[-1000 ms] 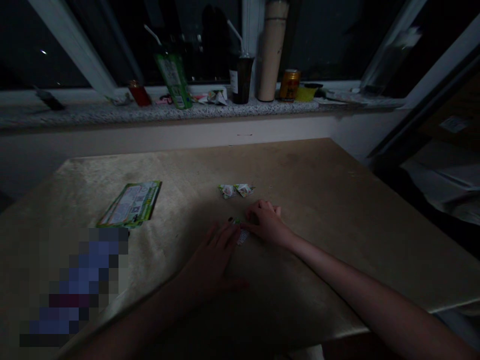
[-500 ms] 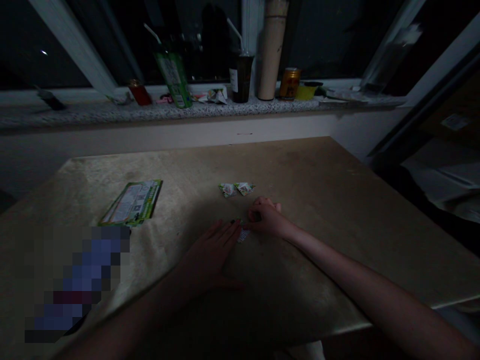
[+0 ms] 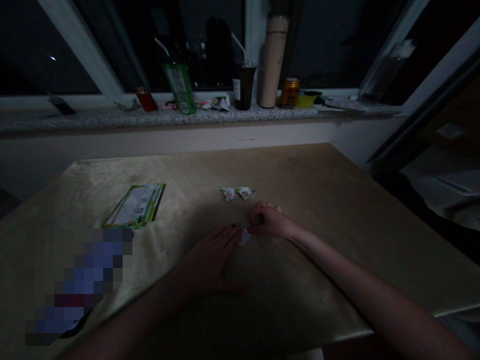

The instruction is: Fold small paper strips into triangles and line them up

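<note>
The room is dim. My left hand [image 3: 212, 255] lies flat on the tan table [image 3: 337, 210], fingers stretched out, their tips pressing the left edge of a small printed paper piece [image 3: 243, 237]. My right hand [image 3: 268, 221] is curled, pinching the upper right end of that same piece. Just beyond the hands lie two small folded paper triangles [image 3: 237, 193], side by side and touching. A flat green printed sheet [image 3: 137, 205] lies to the left on the table.
A stone windowsill [image 3: 112, 117] behind the table carries a green carton with a straw [image 3: 180, 87], a dark cup with a straw [image 3: 243, 85], a tall beige cylinder [image 3: 270, 60], an orange can [image 3: 289, 92] and a small red item [image 3: 145, 99]. A blurred patch covers the table's near left.
My right hand has curled tighter and now pinches the paper piece's end. The view has tilted slightly. My left hand has stayed flat.
</note>
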{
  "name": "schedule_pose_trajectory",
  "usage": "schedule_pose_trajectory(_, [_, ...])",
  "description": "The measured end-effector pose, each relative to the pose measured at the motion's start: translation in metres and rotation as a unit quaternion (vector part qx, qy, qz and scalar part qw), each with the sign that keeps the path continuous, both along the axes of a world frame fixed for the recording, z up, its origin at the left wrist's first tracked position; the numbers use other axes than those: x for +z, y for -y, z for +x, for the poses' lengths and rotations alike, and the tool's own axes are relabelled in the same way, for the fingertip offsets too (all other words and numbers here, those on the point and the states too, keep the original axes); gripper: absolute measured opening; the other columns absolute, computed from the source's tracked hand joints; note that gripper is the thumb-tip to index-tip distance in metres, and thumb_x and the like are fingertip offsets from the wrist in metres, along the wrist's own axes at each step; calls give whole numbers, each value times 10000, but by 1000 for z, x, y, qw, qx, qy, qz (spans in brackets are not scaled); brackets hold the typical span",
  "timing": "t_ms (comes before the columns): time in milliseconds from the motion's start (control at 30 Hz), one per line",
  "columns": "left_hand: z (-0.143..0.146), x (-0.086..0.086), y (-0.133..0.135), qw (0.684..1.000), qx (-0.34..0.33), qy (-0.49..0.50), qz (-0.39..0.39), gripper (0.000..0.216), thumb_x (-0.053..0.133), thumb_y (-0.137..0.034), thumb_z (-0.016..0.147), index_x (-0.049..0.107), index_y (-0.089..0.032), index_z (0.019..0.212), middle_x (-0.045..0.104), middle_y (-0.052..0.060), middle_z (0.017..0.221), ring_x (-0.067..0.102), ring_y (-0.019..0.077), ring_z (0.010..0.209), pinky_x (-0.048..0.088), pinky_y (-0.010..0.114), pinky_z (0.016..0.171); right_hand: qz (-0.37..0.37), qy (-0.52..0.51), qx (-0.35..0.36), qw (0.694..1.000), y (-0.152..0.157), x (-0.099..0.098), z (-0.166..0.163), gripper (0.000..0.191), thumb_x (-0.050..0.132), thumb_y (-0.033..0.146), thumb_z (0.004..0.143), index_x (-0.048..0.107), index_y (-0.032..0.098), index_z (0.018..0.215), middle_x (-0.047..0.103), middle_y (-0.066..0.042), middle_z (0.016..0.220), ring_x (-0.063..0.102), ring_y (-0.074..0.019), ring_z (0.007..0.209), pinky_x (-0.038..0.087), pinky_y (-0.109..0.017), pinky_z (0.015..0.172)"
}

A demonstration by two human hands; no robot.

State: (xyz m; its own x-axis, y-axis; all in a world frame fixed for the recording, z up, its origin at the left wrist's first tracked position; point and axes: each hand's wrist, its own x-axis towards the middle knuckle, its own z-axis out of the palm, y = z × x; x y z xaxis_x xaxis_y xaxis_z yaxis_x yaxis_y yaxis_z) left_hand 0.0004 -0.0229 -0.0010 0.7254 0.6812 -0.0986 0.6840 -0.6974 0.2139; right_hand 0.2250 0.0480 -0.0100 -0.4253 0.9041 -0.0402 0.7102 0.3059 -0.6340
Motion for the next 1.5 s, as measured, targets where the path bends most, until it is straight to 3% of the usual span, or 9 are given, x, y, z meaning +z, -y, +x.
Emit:
schedule_pose_trajectory(233, [1,0,3,999,9,36,-10,887,456,-707,798,158,-228,1482,184,77,1537,231,274,1382,185,424,1124,-6,7,-2,1000,1,4,-2,132,740,242,683,632,179,727,541,-8,896,477,-203,946,253,-312,780])
schedule_pose_trajectory(733, [-5,-4,9,1000,15,13,6,870,418,-632,860,44,-169,1494,141,104,1541,173,275,1397,188,424,1125,-14,-6,10,1000,-4,1,1,165,770,267,660,650,188,742,546,1,897,488,-196,940,242,-315,783])
schedule_pose_trajectory(900, [-16,-2,8,998,34,-17,43,765,360,-634,889,138,-213,1487,110,77,1544,125,308,1401,121,498,1124,-24,-2,10,1000,-5,1,0,184,786,274,650,649,180,731,546,6,870,493,-197,938,235,-306,772])
schedule_pose_trajectory(1167, [-28,7,8,999,14,-13,38,723,353,-606,911,144,-221,1485,188,71,1530,235,290,1377,132,477,1126,-8,-15,18,1000,-8,-4,1,205,792,300,641,654,181,733,544,11,868,492,-189,934,241,-296,771])
schedule_pose_trajectory(1367, [-28,4,3,999,11,-14,34,872,428,-718,808,203,-205,1476,219,110,1518,251,331,1366,147,514,1109,-8,-9,11,1000,-6,-3,1,190,784,277,644,658,189,757,548,6,887,493,-193,942,251,-311,791])
schedule_pose_trajectory(1500, [-25,-1,5,999,17,-15,42,776,413,-643,866,224,-196,1472,218,108,1518,254,308,1369,177,476,1108,-10,-11,17,1000,-4,1,1,160,752,271,680,688,223,819,566,-9,941,481,-212,989,250,-347,844])
